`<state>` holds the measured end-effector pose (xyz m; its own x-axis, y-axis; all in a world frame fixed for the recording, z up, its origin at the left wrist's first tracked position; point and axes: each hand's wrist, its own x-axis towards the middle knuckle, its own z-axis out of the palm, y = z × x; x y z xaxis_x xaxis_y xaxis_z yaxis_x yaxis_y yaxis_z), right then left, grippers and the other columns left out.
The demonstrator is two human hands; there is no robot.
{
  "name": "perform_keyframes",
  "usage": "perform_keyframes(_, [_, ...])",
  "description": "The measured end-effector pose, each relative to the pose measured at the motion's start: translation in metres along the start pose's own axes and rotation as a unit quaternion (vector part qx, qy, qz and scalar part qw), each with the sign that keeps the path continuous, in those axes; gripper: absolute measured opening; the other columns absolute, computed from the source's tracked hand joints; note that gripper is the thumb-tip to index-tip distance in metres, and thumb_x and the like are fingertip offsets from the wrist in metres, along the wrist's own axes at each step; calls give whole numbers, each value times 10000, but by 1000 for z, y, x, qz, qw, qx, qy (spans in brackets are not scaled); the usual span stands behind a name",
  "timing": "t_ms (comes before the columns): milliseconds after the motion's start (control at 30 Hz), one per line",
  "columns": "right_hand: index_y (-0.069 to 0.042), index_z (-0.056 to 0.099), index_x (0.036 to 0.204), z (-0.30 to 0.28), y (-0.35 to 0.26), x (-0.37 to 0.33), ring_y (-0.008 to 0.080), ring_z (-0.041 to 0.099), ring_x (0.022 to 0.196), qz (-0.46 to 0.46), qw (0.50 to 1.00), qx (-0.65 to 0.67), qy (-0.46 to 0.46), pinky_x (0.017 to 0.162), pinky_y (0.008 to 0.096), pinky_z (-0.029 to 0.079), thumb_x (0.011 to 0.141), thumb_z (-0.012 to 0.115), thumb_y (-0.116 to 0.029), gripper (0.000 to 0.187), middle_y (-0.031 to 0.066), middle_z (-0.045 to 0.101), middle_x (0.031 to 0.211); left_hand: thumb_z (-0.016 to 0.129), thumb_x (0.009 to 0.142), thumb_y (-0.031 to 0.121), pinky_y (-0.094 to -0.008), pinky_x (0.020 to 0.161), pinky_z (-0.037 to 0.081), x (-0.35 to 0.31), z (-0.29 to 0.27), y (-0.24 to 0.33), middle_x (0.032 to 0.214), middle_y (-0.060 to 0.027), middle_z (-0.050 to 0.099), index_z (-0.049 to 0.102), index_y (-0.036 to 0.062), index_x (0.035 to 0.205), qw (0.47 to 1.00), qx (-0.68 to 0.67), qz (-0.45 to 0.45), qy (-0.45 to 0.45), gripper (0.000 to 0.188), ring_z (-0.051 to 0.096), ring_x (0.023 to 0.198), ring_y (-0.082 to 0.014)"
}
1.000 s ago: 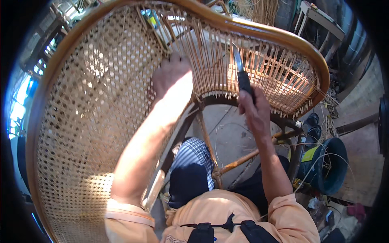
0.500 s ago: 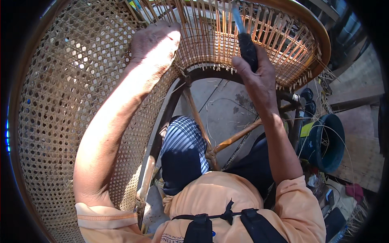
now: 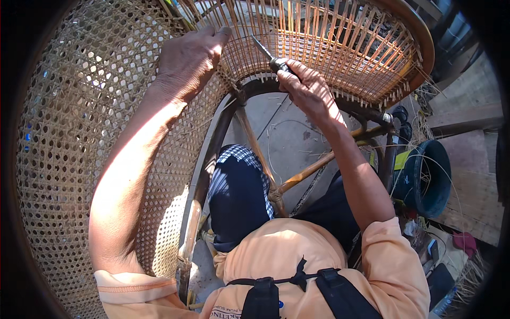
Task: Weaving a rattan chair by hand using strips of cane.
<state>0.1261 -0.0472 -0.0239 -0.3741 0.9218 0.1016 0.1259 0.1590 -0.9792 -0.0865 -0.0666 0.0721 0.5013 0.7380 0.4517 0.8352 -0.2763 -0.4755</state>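
One knife edge [image 3: 261, 47], gap to left hand [image 3: 190, 57]

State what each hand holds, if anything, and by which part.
The right hand holds a knife by its black handle; whether the left hand grips anything cannot be told.

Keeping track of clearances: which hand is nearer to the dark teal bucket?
Right. The right hand holds the knife up and to the left of the bucket in the picture; the left hand is much farther left, at the woven cane.
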Motion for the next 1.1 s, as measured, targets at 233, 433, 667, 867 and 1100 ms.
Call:
perform_keyframes(233, [-65,567,1058,4,-17,0,34,463,532,52,987,149,-26,446,202,360,920,499,-267,255,-17,529,643,502,901,172,-334,554,536,2,4,4,770,-65,600,581,157,1100,999,-1,-9,-51,214,639,695,-198])
perform_keyframes(433, [-40,609,931,-12,-31,-12,73,417,518,-2,996,-85,-16,461,253,336,917,492,-290,277,0,452,570,599,788,165,-291,537,518,-3,-2,8,715,-38,650,667,183,853,983,-65,-114,-128,96,638,601,-172])
perform_keyframes(667, [2,593,1003,-26,-78,-37,90,508,595,-352,886,-73,292,528,261,432,914,531,-226,253,61,573,737,589,815,197,-307,537,521,-3,2,19,689,-65,649,680,135,788,829,-364,-392,-165,113,636,624,-169])
perform_keyframes(867, [-9,585,1052,-32,-38,-19,56,477,556,-112,966,-211,102,486,209,399,917,535,-235,267,30,547,689,415,952,250,-347,380,452,-10,27,4,541,-77,543,598,58,897,996,-60,-51,-39,271,589,483,-223])
perform_keyframes(1100, [-2,580,999,-26,-47,-20,114,521,598,-180,954,-189,147,504,250,416,912,537,-265,280,66,558,697,417,951,273,-336,428,472,-5,16,11,532,-92,538,603,66,882,997,-48,-35,-52,287,594,502,-218])
